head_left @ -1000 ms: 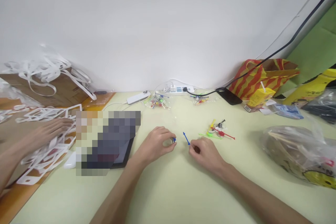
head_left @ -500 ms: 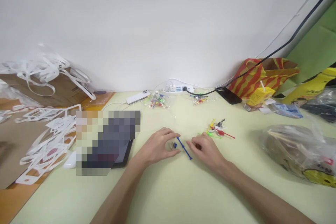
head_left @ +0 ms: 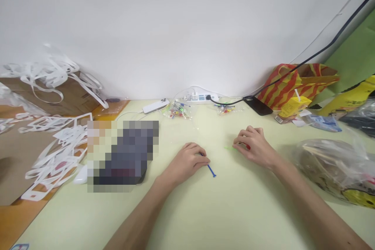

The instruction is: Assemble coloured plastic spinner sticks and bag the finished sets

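Thumb and fingers of my left hand [head_left: 191,163] are closed around the upper part of a thin blue plastic stick [head_left: 211,170]. Its lower end, with a small knob, sticks out to the lower right. To the right, my right hand [head_left: 252,146] is over the little pile of coloured plastic parts, its fingers curled in among them. A bright green piece [head_left: 230,148] pokes out past the fingertips, and a red bit [head_left: 248,147] shows beneath the fingers. Most of the pile is hidden, so what the right fingers pinch is unclear.
Two clear bags of coloured parts [head_left: 178,110] [head_left: 225,108] lie by the power strip [head_left: 200,97] along the wall. A pixelated dark device [head_left: 123,156] lies left, white cut-out frames [head_left: 55,152] beyond it. A juice box [head_left: 293,109] and a plastic bag [head_left: 331,172] stand right.
My left hand has closed on the blue stick, which lay between the hands before. My right hand has moved right and away from me, onto the pile of coloured parts.
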### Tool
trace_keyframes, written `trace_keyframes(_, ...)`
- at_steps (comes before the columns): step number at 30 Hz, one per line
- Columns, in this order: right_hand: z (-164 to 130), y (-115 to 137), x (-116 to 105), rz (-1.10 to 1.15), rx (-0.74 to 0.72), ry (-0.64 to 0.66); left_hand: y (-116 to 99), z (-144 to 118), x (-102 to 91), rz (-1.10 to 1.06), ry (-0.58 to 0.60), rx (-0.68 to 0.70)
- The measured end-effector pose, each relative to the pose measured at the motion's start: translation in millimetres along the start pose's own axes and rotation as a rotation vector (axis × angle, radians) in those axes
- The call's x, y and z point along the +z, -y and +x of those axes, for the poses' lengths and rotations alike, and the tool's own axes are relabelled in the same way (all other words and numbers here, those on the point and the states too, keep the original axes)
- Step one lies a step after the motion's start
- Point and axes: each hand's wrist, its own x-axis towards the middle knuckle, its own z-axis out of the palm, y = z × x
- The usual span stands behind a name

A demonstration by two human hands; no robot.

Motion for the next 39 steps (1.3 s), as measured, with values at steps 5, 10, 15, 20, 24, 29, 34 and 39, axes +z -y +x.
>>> trace_keyframes(5,1.9,-0.4,7.8,0.014,-0.023,0.043,2.8,-0.5,-4.5,-0.019,0.006,-0.008)
trace_keyframes(10,2.1,-0.4,10.9,0.04,-0.017,0.012,5.3,-1.7,-4.0,-0.029,-0.005,-0.005)
trace_keyframes(15,2.5,6.2,8.4,0.087,0.031,-0.008,6.3,-3.0,-5.5,-0.014,0.005,0.004)
trace_keyframes(20,7.1,19.5,3.5,0.334,0.155,-0.033,0.6,-2.2,-11.0,-0.024,-0.042,0.006)
trace_keyframes(24,10.6,36.8,4.2,0.743,0.301,-0.05,-8.5,1.7,-9.9,-0.045,-0.127,-0.006)
trace_keyframes(29,10.1,58.0,17.0,1.187,0.402,-0.001,-18.8,5.6,-2.6,-0.063,-0.165,0.023)
trace_keyframes(34,9.3,68.9,26.6,1.464,0.498,0.038,-21.0,6.1,-0.7,-0.086,-0.218,0.012)
trace_keyframes(39,9.4,80.7,27.7,1.607,0.515,0.062,-20.7,6.7,1.0,-0.112,-0.268,0.012)
